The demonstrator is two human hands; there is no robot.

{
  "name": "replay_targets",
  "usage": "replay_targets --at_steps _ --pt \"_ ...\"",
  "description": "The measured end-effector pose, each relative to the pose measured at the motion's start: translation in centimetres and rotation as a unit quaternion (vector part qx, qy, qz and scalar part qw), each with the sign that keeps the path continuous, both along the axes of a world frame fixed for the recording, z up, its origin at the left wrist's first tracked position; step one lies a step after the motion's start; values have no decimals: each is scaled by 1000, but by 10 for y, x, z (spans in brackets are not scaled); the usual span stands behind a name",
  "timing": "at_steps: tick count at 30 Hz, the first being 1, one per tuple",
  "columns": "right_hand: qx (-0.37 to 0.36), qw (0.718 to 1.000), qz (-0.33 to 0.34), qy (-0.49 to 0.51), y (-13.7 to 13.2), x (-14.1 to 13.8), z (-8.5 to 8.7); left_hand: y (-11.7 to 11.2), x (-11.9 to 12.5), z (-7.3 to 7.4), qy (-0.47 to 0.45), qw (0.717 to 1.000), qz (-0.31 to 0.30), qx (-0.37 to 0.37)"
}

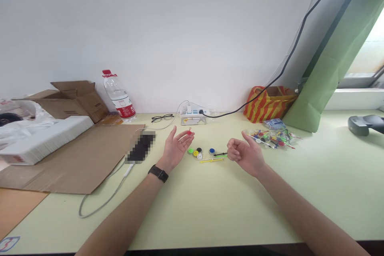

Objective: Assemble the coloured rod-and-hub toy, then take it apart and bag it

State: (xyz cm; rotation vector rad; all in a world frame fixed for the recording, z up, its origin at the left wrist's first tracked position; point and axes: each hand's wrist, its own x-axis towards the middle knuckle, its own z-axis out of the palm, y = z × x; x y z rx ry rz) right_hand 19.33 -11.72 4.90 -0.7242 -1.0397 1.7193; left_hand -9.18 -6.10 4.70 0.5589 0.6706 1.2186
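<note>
My left hand (177, 147), palm up with the thumb apart, has a small red plastic piece (190, 132) at its fingertips. My right hand (246, 155) is raised over the table, its fingers curled in and its thumb up; nothing shows in it. Between the hands lie small round pieces: a green one (191, 151), a yellow one (195, 153), a black one (199, 150), a white one (200, 156) and, apart from them, a blue one (212, 151). Closer to my right hand are a thin black stick (220, 154), a green stick (222, 156) and a yellow stick (212, 160).
Clear packets of coloured parts (274, 139) lie beyond my right hand, before a striped bag (259, 106). Glasses (162, 118) and a power strip (195, 112) sit by the wall. Leftward are a phone (140, 148), cardboard (75, 164), a water bottle (120, 100) and a box (76, 102).
</note>
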Motion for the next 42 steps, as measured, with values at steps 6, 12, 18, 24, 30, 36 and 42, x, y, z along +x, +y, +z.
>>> replay_targets --at_steps 6,12,18,24,30,36,42 --pt "-2 1000 8 10 0 1 0 5 6 -13 126 986 88 60" --pt "12 998 -14 -61 4 -2 -5 11 3 -19 325 924 99 175" --pt "20 974 -155 -161 10 -1 -17 23 -27 -26 565 778 39 273" --pt "59 951 -143 -268 13 3 -18 28 -37 -36 702 624 92 331" --pt "161 923 -13 -350 4 -8 -16 13 -23 -21 676 585 140 425" --pt "283 825 35 -489 -6 -16 -27 -14 -8 -6 635 553 -61 536" --pt "317 776 11 -546 -8 -17 -24 -14 -1 -12 655 546 -33 521"
